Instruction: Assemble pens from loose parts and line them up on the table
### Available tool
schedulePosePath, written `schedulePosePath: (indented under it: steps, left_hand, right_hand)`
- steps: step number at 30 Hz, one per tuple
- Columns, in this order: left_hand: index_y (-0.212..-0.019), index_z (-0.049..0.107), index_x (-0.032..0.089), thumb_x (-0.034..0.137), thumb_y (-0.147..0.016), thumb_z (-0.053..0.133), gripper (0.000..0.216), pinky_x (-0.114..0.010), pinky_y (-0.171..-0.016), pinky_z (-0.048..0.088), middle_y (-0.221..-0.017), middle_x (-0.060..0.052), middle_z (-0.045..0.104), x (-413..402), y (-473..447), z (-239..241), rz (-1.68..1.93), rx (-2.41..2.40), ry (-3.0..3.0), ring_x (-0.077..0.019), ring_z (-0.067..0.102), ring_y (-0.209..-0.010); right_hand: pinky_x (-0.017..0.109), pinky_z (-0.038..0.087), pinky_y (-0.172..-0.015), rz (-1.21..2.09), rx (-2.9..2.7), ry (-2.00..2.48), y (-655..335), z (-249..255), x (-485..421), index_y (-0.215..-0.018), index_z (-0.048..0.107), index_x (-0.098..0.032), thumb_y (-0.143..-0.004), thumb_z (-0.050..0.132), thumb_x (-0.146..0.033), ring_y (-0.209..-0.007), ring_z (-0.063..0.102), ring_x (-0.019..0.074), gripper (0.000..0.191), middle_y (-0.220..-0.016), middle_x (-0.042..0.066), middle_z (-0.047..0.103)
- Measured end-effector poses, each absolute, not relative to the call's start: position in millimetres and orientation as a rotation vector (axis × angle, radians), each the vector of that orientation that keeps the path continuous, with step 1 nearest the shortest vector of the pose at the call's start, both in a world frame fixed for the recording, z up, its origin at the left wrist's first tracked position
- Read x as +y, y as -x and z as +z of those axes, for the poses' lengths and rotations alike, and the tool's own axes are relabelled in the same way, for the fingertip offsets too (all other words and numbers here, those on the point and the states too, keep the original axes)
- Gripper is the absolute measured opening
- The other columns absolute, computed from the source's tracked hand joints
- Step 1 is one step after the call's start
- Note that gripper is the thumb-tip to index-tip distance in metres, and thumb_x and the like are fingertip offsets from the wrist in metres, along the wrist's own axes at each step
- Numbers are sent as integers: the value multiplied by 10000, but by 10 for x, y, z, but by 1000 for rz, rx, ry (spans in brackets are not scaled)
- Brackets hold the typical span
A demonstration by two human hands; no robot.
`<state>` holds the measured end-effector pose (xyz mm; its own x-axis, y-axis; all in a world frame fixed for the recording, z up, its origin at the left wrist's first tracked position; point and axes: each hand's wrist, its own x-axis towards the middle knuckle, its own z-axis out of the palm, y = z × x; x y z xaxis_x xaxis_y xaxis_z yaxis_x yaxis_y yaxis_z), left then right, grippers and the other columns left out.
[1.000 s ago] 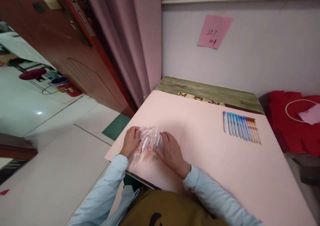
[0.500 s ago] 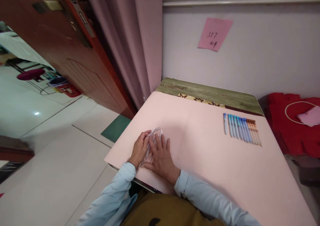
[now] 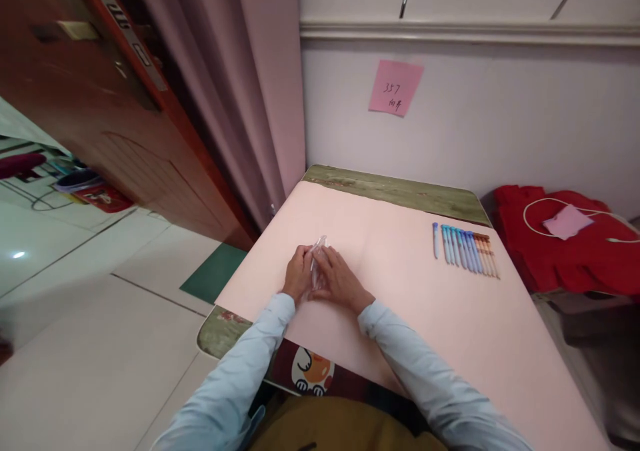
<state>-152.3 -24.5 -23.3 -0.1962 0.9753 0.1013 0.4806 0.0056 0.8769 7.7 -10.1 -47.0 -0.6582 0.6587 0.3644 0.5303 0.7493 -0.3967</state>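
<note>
On the pink sheet [image 3: 390, 251] covering the table, both hands are at a clear, shiny plastic piece [image 3: 318, 271], possibly a bag or several thin wrappers. My left hand [image 3: 299, 271] grips its left side with bent fingers. From the other side, my right hand [image 3: 343, 279] closes over it, fingers curved and thumb toward the body. Much of the plastic is hidden beneath the fingers. Off to the right lies a row of pens [image 3: 463, 250], blue-toned ones and brown-tipped ones side by side, with one blue pen [image 3: 435, 240] slightly apart at the left end.
Pink paper with handwriting [image 3: 395, 88] is stuck on the wall behind the table. A red cloth [image 3: 565, 261] with a pale cord and pink paper on it lies at the right. At the left are a curtain [image 3: 265, 91] and a brown door [image 3: 125, 104].
Both hands and the plastic have moved away from the body, along with the sheet, baring the table's near edge. My right hand went from lying spread on the plastic to squeezing it. The view shifted.
</note>
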Motion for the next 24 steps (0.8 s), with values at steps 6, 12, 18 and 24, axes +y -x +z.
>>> schedulePosePath:
  steps: [6, 12, 18, 24]
  left_hand:
    - [-1081, 559, 215, 468, -936, 423, 321, -348, -934, 463, -1164, -66, 667, -488, 1643, -244, 1191, 1622, -1465, -202, 623, -1041]
    - [-977, 532, 211, 480, -930, 407, 301, -321, -886, 473, -1008, -59, 672, -548, 1922, -159, 1326, 1821, -1348, -201, 622, -970]
    - [-990, 537, 223, 417, -825, 518, 255, -326, -732, 471, -872, -48, 661, -831, 2852, -26, 1093, 2445, -1281, -222, 619, -778]
    - [-615, 606, 204, 583, -671, 624, 384, -377, -590, 452, -583, -100, 631, -1132, 3416, 37, 365, 2474, -1092, -322, 625, -642]
  right_hand:
    - [632, 183, -1139, 381, -2368, 1013, -221, -412, -231, -1539, 203, -151, -712, 654, -723, -1454, 147, 409, 1102, -1562, 208, 245]
    - [535, 368, -1097, 417, -2251, 984, -420, -279, -907, -1504, 276, -143, -867, 631, -454, -1372, 361, 345, 793, -1472, 214, 395]
    - [461, 527, -924, 513, -2503, 976, -888, -191, -1539, -1268, 559, -188, -861, 647, -465, -1084, 596, 299, 500, -1225, 147, 624]
    - [464, 540, -906, 21, -2608, 1110, -1447, -394, -1897, -1243, 578, -164, -917, 539, -306, -1097, 610, 304, 358, -1240, 142, 643]
